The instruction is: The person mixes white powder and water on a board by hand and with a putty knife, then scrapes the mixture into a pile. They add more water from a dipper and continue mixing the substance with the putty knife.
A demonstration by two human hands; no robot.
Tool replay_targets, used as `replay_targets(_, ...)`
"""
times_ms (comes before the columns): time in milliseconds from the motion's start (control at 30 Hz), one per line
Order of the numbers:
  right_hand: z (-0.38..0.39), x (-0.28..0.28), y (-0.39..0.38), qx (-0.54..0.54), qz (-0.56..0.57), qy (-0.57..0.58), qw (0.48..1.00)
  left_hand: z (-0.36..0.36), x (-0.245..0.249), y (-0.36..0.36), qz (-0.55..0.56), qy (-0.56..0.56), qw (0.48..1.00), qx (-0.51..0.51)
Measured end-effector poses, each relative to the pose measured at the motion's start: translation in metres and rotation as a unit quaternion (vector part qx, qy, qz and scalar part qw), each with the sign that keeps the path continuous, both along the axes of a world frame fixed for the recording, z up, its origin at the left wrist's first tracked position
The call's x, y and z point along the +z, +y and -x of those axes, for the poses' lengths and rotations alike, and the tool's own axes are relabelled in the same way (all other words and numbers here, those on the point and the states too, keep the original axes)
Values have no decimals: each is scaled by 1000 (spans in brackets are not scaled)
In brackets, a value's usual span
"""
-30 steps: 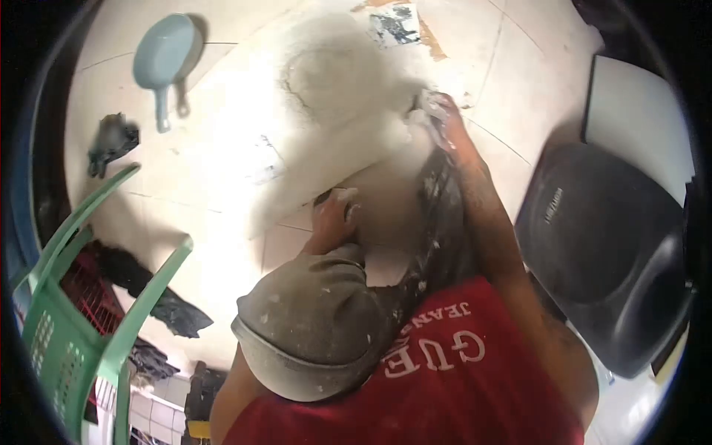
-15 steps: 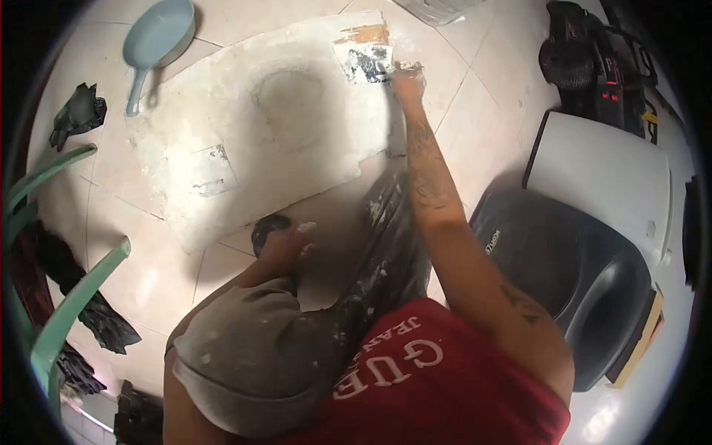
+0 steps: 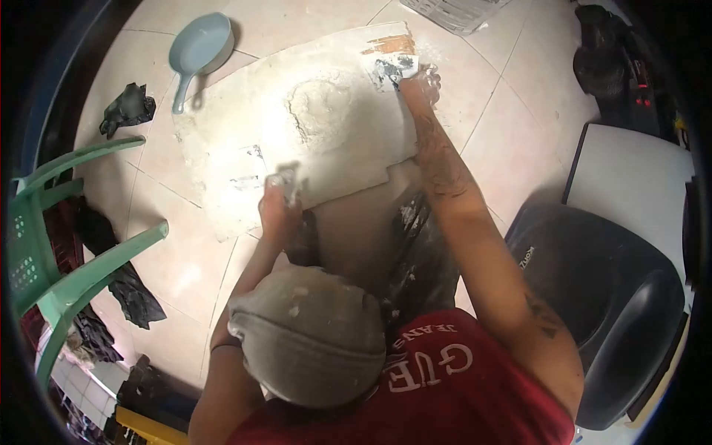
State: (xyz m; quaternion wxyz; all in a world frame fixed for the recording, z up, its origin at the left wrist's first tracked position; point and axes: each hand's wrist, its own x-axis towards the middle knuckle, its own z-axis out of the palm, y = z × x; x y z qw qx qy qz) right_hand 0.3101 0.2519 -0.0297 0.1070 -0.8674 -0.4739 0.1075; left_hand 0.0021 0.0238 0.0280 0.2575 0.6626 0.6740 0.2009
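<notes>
A large off-white board (image 3: 356, 141) lies on the tiled floor, with a rough mound of white powder or paste (image 3: 319, 107) on it. My left hand (image 3: 277, 211) is over the board's near edge, its whitened fingers blurred; whether they hold anything is unclear. At the board's upper right edge, my right hand (image 3: 420, 90) is closed around something whitish that I cannot make out. Beside it is a dark-smudged white patch (image 3: 393, 72) below an orange-brown smear (image 3: 389, 44).
A blue-grey pan (image 3: 202, 46) is at the upper left, near black plastic (image 3: 130, 107). Green chair arms (image 3: 111, 263) stand at the left. A dark seat (image 3: 593, 297) and a white panel (image 3: 630, 170) are at the right. Grey, white-spotted cloth (image 3: 308, 334) is in front.
My left hand has risen from beside a dark object to the board's near edge. My right hand stays near the upper right edge. The view has shifted, and light now falls on the mound.
</notes>
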Motion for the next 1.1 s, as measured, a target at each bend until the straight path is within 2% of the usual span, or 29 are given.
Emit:
replay_targets(67,-5,-8,3,-25,-5,5,1000,13,-16,18,-79,153,984,51)
replay_targets(167,-22,-27,10,0,20,14,1000,33,-10,39,9,177,972,154)
replay_targets(200,-26,-35,10,22,35,19,999,40,-11,44,7,142,973,180)
replay_targets(233,-22,-27,8,53,63,-22,996,47,-15,48,6,109,972,209)
replay_targets(300,-12,-7,4,100,123,-64,985,70,-37,50,-15,173,972,161)
replay_targets(367,-13,-7,3,123,175,-65,975,71,-20,55,106,215,944,228)
replay_targets(400,-20,-17,11,106,152,-76,980,74,-29,52,77,268,936,216)
replay_targets(467,-37,-49,26,48,72,-107,990,68,-16,54,159,247,925,239)
replay_targets(567,-88,-102,48,151,76,-98,981,68,-29,50,220,258,912,231)
replay_targets(600,-97,-96,47,266,65,-112,955,70,-31,49,223,246,914,234)
replay_targets(667,-108,-77,46,488,42,-138,861,71,-33,50,227,217,918,243)
replay_targets(700,-106,-77,45,324,94,116,934,72,-29,51,222,215,920,240)
replay_targets(733,-98,-71,42,101,59,336,935,75,-22,51,220,213,922,239)
replay_targets(767,-93,-61,41,26,93,360,928,76,-17,50,215,208,924,239)
replay_targets(800,-88,-42,46,-50,120,378,916,80,-28,44,147,227,935,227)
replay_targets(833,-94,-40,35,262,13,174,949,85,-38,37,61,217,947,230)
replay_targets(867,-129,-47,31,535,-88,-66,838,85,-46,34,-28,199,952,232)
replay_targets(900,-127,-21,32,502,-53,-75,860,83,-40,33,-44,132,963,229)
replay_targets(933,-84,15,22,465,-27,-84,881,79,-28,38,-67,66,970,223)
replay_targets(967,-61,33,24,254,-56,264,929,72,-20,50,-5,-27,976,216)
replay_targets(1000,-39,53,10,1,-81,582,809,65,-4,51,67,-107,972,196)
replay_targets(1033,-23,71,-5,-2,-98,614,784,60,5,55,139,-178,959,169)
replay_targets(1100,9,100,-27,-19,-128,667,733,27,-22,57,259,-386,881,86)
